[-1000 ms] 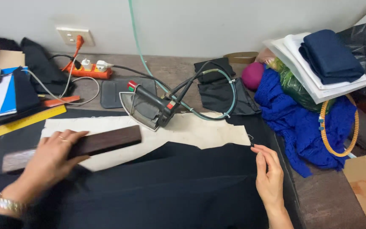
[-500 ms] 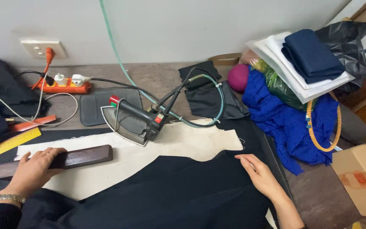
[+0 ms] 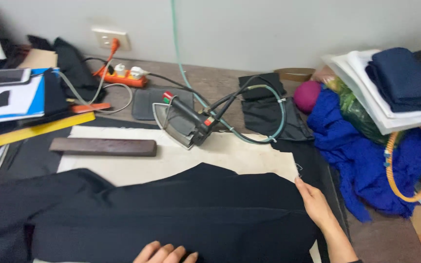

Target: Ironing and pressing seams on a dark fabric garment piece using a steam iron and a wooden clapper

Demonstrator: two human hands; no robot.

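A cluttered brown counter (image 3: 220,85) runs along a pale grey wall, seen from the head camera looking down. Across the lower half of the view lies a dark cloth (image 3: 171,214), spread flat over a cream pad (image 3: 191,158) that shows above it.

The right hand (image 3: 313,202), at about 4 o'clock, lies flat with fingers together on the cloth's right edge, its fingertips at the corner where cloth meets pad. The left hand (image 3: 164,253), at 6 o'clock on the bottom edge, shows only its fingertips, lying close together on the cloth; the rest is out of view, so its grip cannot be told.

At the centre, on the pad's upper edge, stands a black iron (image 3: 183,124), tipped back, with a green hose (image 3: 274,122) and black cables looping off toward 2 o'clock. A dark wooden block (image 3: 103,147) lies on the pad at 9 o'clock, clear of both hands. Beyond it, toward 10 o'clock, lie a yellow ruler (image 3: 35,131), papers with a phone (image 3: 6,76) on top, and an orange power strip (image 3: 123,77) near the wall socket (image 3: 108,38). At 3 o'clock are heaped blue fabric (image 3: 361,156), a magenta ball (image 3: 307,96) and folded navy cloth on white sheets (image 3: 400,78).
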